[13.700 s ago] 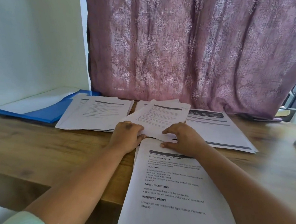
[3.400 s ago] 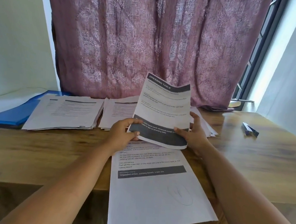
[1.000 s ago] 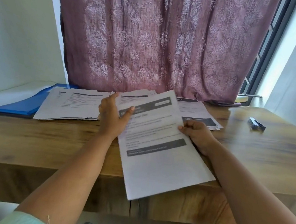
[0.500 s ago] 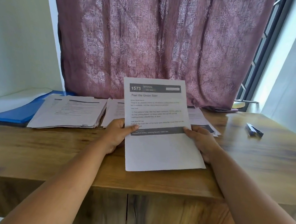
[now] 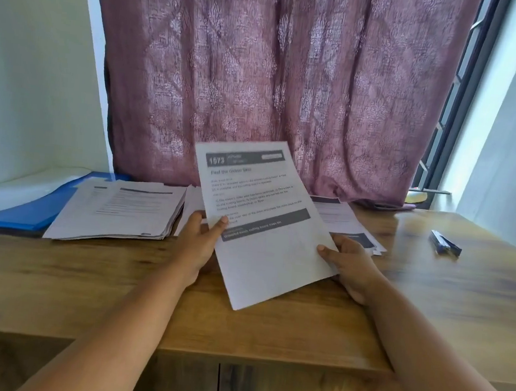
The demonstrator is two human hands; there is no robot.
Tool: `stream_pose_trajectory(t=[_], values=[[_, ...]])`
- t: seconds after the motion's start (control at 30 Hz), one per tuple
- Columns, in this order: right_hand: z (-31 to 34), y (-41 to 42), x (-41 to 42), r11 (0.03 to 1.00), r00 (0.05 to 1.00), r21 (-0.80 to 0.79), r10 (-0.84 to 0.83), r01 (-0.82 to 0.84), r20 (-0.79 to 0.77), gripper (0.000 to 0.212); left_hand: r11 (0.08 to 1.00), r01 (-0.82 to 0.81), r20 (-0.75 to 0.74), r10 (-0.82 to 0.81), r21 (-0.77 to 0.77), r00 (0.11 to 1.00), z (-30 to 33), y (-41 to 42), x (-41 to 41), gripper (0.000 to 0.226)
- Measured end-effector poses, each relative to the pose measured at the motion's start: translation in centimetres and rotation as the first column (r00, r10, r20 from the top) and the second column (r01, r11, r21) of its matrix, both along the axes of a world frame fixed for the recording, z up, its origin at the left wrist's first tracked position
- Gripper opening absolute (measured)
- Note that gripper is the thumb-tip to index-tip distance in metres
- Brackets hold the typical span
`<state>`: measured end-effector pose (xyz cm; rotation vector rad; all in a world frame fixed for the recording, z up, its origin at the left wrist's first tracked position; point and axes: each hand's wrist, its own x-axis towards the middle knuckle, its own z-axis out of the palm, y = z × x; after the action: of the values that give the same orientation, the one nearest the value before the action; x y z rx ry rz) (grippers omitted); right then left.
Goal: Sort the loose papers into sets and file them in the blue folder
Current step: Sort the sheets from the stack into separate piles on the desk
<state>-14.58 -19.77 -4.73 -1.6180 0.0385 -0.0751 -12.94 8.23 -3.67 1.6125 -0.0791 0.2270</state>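
Holding one printed sheet (image 5: pixel 266 224) tilted above the counter (image 5: pixel 269 328), the left hand (image 5: pixel 196 246) pinches its left edge while the right hand (image 5: pixel 351 264) grasps the right edge. Judging by the heading (blurred, a dark banner), it likely belongs on the banner-style pile (image 5: pixel 345 224) behind, not the left stack (image 5: pixel 119 210). Read the title first, then lay it square. The blue folder (image 5: pixel 25 210) waits open at far left.

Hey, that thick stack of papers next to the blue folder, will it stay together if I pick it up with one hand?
Probably not neatly. The thick stack looks loose, its edges fanned and uneven, so sheets would likely slide apart. It probably sags too: the held sheet already needs the left hand and right hand. Likely heavy for paper.
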Motion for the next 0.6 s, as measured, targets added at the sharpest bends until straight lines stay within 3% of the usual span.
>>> stream_pose_trajectory(t=[0.1, 0.2, 0.27, 0.33, 0.43, 0.53, 0.6], values=[[0.4, -0.3, 0.4, 0.956, 0.955, -0.064, -0.281, 0.288, 0.099, 0.017, 0.988, 0.151, -0.133, -0.144, 0.042, 0.981, 0.0, -1.3, -0.5, 0.067], [0.6, -1.1, 1.0, 0.865, 0.872, -0.153, -0.447, 0.479, 0.199, 0.017, 0.953, 0.195, -0.085, -0.18, 0.234, 0.98, -0.2, -3.6, -0.7, 0.09], [0.6, -1.6, 1.7, 0.815, 0.835, -0.202, -0.499, 0.544, 0.233, 0.018, 0.93, 0.228, -0.038, -0.227, 0.287, 0.973, 0.0, -5.8, -0.4, 0.089], [0.6, -2.2, 2.3, 0.768, 0.805, -0.251, -0.534, 0.59, 0.258, 0.022, 0.881, 0.248, 0.007, -0.273, 0.403, 0.962, 0.1, -8.1, 0.2, 0.073], [0.5, -3.3, 3.1, 0.731, 0.782, -0.283, -0.55, 0.621, 0.293, 0.023, 0.718, 0.16, 0.09, -0.297, 0.678, 0.951, -0.2, -10.8, 1.0, 0.054], [0.3, -4.4, 4.1, 0.701, 0.764, -0.308, -0.565, 0.643, 0.312, 0.025, 0.469, 0.039, 0.125, -0.313, 0.882, 0.941, -1.1, -12.6, 2.3, 0.065], [0.2, -5.0, 4.8, 0.67, 0.751, -0.342, -0.566, 0.659, 0.339, 0.026, 0.344, -0.017, 0.129, -0.305, 0.939, 0.943, -1.3, -13.2, 3.0, 0.071]])
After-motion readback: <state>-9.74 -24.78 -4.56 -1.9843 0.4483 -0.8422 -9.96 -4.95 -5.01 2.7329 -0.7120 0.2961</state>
